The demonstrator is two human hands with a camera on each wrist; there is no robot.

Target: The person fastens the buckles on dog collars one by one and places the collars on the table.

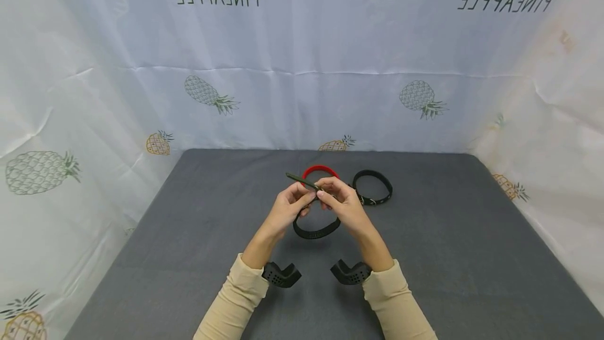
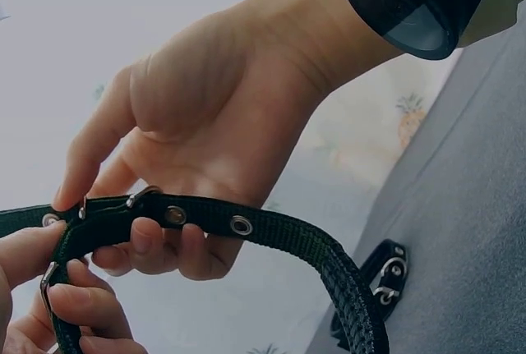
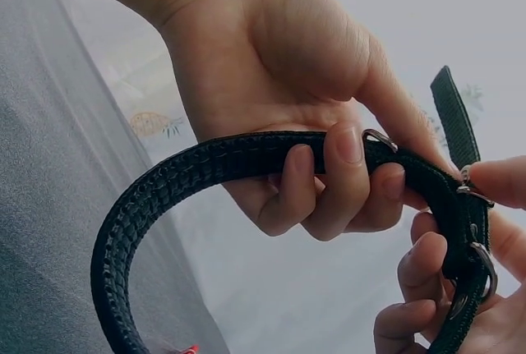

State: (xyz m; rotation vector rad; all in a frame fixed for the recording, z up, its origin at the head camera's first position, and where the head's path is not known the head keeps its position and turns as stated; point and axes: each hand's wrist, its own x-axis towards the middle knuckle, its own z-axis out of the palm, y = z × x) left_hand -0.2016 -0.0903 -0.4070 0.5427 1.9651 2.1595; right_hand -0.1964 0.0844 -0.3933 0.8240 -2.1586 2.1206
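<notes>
Both hands meet above the middle of the grey table, and between them they hold a dark green webbing collar off the surface. The left hand has its fingers curled round the strap near the buckle, with the thumb pressed down on top — the right wrist view shows three fingertips wrapped under the band beside a metal ring. The right hand pinches the same collar at the buckle end: in the left wrist view its index finger comes down on the strap from above while the other fingers curl beneath it, close to a row of metal eyelets. The collar's free tail sticks out up and to the left past the hands, and the rest of the band hangs down in a loop below them, towards the person.

On the table just beyond the hands lies a red collar, partly hidden by the fingers. A black collar lies closed in a ring to the right of it — near, not touching. Cream sleeves cover both forearms, with a black wrist camera mount on each. White cloth printed with pineapples walls in the table at the back and sides.
</notes>
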